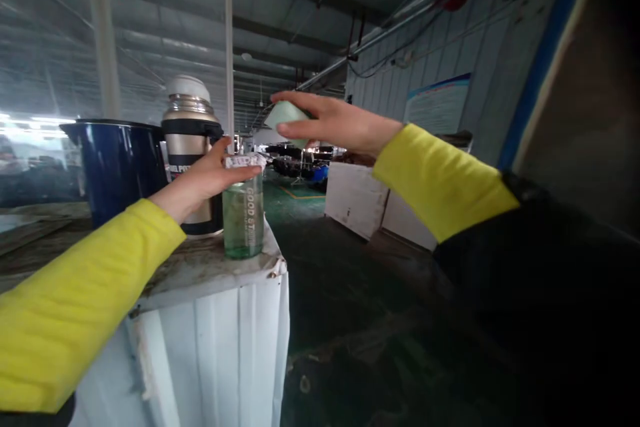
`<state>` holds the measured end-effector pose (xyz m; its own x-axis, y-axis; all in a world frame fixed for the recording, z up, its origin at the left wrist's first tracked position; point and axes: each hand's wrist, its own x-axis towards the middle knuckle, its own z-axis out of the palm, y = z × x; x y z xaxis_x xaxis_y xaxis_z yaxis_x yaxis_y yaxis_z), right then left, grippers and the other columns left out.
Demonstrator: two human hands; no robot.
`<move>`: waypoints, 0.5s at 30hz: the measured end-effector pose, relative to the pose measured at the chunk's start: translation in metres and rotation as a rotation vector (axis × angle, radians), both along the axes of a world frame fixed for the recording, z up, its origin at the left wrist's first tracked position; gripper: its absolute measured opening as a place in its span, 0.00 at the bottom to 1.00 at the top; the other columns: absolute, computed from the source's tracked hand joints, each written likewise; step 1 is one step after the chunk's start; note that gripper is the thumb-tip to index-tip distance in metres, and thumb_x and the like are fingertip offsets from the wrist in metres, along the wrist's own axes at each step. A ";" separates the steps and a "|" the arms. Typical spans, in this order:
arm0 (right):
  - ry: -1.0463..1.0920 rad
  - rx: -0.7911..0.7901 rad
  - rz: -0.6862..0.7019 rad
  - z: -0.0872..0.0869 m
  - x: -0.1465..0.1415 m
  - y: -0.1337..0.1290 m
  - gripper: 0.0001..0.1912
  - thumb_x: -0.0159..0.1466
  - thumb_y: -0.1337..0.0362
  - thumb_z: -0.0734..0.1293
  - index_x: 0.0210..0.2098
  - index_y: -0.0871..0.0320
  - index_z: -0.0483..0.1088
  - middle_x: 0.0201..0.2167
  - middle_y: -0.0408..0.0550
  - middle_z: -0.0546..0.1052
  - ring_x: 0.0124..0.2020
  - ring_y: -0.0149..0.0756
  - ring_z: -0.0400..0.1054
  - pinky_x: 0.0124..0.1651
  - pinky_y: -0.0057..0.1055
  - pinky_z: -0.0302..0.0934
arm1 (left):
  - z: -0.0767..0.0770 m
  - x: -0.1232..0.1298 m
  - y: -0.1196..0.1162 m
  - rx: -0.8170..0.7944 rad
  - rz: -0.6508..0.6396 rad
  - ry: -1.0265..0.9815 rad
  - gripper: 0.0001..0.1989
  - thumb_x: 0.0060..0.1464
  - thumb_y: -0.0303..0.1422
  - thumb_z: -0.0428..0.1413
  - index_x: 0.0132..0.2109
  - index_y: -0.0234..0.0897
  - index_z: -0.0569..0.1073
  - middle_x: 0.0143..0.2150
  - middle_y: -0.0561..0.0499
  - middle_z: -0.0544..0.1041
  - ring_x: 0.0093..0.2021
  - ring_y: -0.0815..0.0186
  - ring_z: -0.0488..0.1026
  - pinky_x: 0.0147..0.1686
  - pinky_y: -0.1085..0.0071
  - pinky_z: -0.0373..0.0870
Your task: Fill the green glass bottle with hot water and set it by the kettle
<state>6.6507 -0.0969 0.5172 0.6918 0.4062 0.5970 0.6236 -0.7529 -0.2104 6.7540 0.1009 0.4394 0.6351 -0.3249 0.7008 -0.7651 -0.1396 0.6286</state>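
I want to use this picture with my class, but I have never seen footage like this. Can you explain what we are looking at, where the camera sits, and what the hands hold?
The camera is worn on a person's head, so both yellow-sleeved arms are their own. The left hand grips the top of a clear green bottle standing on a white cabinet. The right hand holds a pale green lid above it. Behind the bottle stand a steel flask and a dark blue pot. The setting looks like a large factory hall.
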 end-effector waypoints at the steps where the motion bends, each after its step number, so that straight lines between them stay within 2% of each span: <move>1: 0.027 -0.034 0.004 0.005 0.012 0.009 0.35 0.60 0.51 0.64 0.63 0.55 0.55 0.54 0.45 0.68 0.45 0.33 0.65 0.46 0.25 0.63 | 0.000 0.000 0.001 -0.006 -0.025 0.018 0.39 0.39 0.40 0.65 0.58 0.35 0.62 0.50 0.43 0.74 0.52 0.57 0.70 0.56 0.56 0.65; 5: 0.085 -0.209 0.011 0.013 0.050 0.040 0.33 0.60 0.53 0.65 0.62 0.56 0.57 0.57 0.47 0.66 0.50 0.34 0.63 0.50 0.26 0.62 | -0.002 0.003 0.004 -0.038 -0.101 0.014 0.42 0.41 0.37 0.65 0.61 0.36 0.56 0.55 0.41 0.70 0.55 0.57 0.69 0.57 0.56 0.64; 9: 0.068 -0.367 0.038 0.013 0.065 0.059 0.29 0.58 0.56 0.66 0.58 0.55 0.64 0.55 0.46 0.68 0.54 0.36 0.61 0.61 0.32 0.52 | -0.005 0.012 0.006 -0.084 -0.153 -0.045 0.44 0.41 0.39 0.65 0.62 0.36 0.54 0.60 0.40 0.65 0.59 0.56 0.64 0.60 0.57 0.62; 15: 0.048 -0.424 0.055 0.010 0.070 0.061 0.28 0.59 0.53 0.65 0.57 0.55 0.64 0.52 0.45 0.70 0.51 0.36 0.63 0.58 0.33 0.54 | -0.016 0.015 0.014 -0.062 -0.190 -0.059 0.49 0.41 0.39 0.65 0.65 0.36 0.49 0.64 0.40 0.59 0.63 0.57 0.59 0.64 0.58 0.56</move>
